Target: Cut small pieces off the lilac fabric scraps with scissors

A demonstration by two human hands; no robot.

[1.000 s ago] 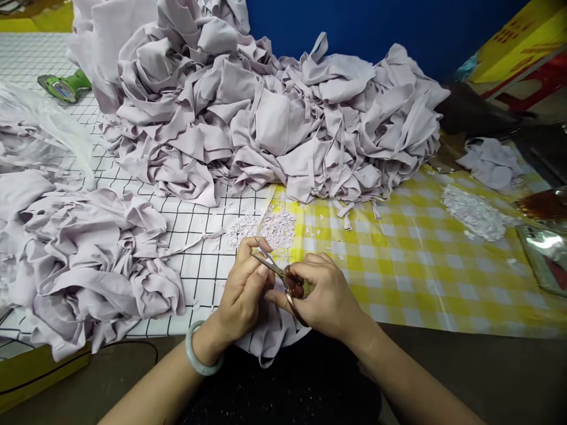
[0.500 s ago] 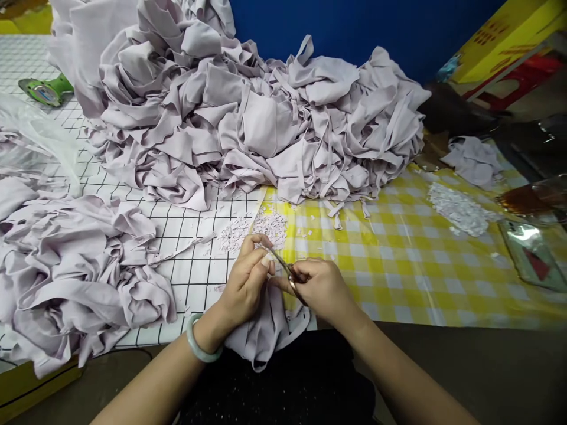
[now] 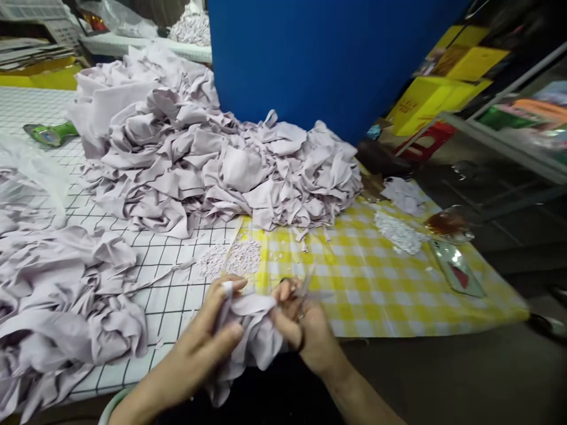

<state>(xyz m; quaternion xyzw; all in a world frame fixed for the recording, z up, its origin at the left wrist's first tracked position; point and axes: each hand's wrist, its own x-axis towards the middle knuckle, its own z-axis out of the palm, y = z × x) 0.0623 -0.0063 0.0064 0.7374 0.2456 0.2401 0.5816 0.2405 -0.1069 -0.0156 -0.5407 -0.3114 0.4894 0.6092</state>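
Observation:
My left hand (image 3: 208, 336) is closed on a pale lilac piece of cloth (image 3: 250, 339) at the near edge of the table, and the cloth hangs down toward my lap. My right hand (image 3: 301, 324) grips small scissors (image 3: 305, 286) whose blades point up and away, right beside the cloth. Both hands are blurred by motion. Just beyond my fingers lies a small heap of tiny lilac clippings (image 3: 228, 258).
A big pile of lilac cloth pieces (image 3: 212, 171) fills the table's middle, a second pile (image 3: 57, 295) lies at the left. A blue barrel (image 3: 319, 59) stands behind. A green tool (image 3: 46, 134) lies far left; more clippings (image 3: 398, 232) and plastic bags (image 3: 456, 268) sit on the yellow checked cover.
The view has lifted and pulled back. My hands have dropped toward the table's near edge, the left hand has gathered more cloth, and the scissors have swung from pointing left to pointing up.

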